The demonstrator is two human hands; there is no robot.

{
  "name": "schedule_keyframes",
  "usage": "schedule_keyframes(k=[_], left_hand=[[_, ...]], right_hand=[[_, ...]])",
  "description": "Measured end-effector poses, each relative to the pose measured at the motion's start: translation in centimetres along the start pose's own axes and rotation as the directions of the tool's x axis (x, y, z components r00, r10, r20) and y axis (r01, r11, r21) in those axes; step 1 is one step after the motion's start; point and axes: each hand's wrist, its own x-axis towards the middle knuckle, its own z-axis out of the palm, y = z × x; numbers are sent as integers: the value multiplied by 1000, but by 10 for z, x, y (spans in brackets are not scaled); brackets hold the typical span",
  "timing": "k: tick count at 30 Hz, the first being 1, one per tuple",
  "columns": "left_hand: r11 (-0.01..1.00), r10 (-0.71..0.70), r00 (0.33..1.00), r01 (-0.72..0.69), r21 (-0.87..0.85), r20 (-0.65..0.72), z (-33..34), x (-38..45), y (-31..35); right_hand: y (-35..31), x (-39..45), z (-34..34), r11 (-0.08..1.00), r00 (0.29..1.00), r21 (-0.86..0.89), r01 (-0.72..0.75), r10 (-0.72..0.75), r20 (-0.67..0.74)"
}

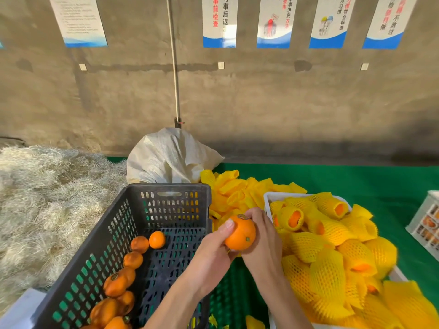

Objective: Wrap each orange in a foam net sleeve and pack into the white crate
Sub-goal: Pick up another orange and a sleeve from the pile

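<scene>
Head view is showing left hand (213, 252) and right hand (263, 236) cupping a bare round orange (240, 232) beside the white plastic crate (267, 198), each grip curling around it, probably needing a yellow foam net sleeve (234, 186) next.

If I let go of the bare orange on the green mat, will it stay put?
Probably not: the bare orange, gripped by both hands, left and right, is round and smooth, so it would likely roll. It looks firm. The green mat seems ribbed, which might slow it.

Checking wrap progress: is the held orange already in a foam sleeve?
No, the orange held between the left hand and right hand shows bare peel.
</scene>
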Motion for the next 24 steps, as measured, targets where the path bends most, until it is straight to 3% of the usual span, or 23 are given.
schedule_keyframes(k=[2,6,10,13,17,21,24], left_hand=[[999,-11,999,12,30,-46,1,2,2],[999,-26,986,32,34,-162,-5,8,5],[999,-44,971,44,-5,-234,-17,12,5],[998,-40,965,50,34,-260,-20,17,6],[978,5,975,41,203,-223,-15,21,7],[848,127,971,1,529,-205,-14,23,3],[781,216,945,-16,624,-246,-13,27,4]], right_hand=[[-1,1,0,996,999,83,-33,31,18],[5,9,-2,969,973,174,-174,142,183],[12,16,-3,930,952,240,-280,237,195],[15,16,0,963,964,141,-228,202,174],[14,12,4,990,991,71,-122,125,-47],[3,20,-2,992,985,112,-53,71,-159],[-1,18,-3,992,984,33,124,-119,-129]])
